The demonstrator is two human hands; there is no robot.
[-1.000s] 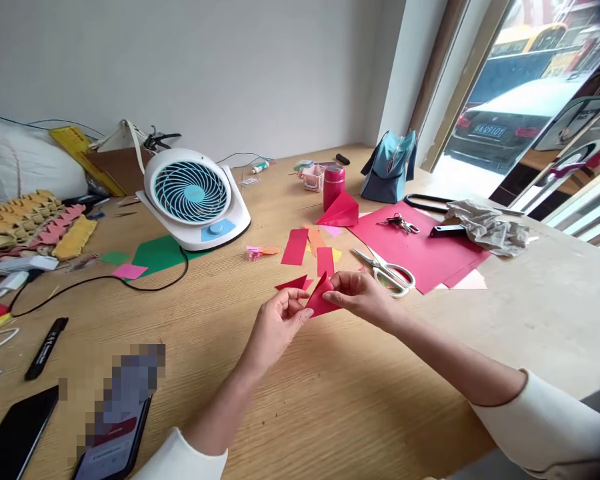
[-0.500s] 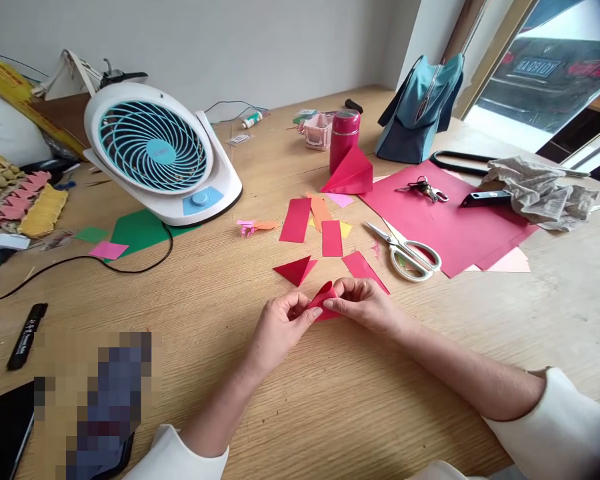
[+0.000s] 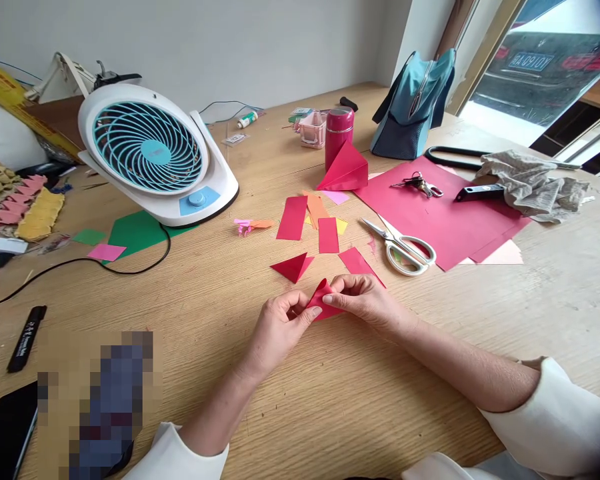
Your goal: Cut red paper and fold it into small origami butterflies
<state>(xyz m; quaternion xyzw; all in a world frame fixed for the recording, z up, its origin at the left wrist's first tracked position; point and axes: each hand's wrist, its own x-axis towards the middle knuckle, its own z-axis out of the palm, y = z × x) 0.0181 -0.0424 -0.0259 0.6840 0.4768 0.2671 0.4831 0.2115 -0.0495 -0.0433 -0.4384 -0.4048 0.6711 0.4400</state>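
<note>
Between my two hands is a small piece of red paper (image 3: 325,312), its top edge curled over. My left hand (image 3: 283,327) pinches its left side, thumb in front. My right hand (image 3: 364,300) grips the upper right part between thumb and fingers. Just beyond them lie a folded red paper triangle (image 3: 292,267) and a flat red strip (image 3: 355,263), partly behind my right hand. Farther off are two more red paper pieces, one a longer rectangle (image 3: 292,218), the other shorter (image 3: 329,235). White-handled scissors (image 3: 405,252) rest to the right, blades slightly apart.
A white and blue fan (image 3: 155,157) stands at the back left, its black cord trailing left. Large red sheets (image 3: 435,227) lie at right, with keys and a crumpled cloth (image 3: 535,183). Behind are a red flask (image 3: 339,130) and a blue bag (image 3: 415,107). A phone (image 3: 7,427) lies front left.
My right thumb has shifted slightly up on the red paper, and the curled edge shows more openly. Both hands keep their hold. The whole view has moved a little.
</note>
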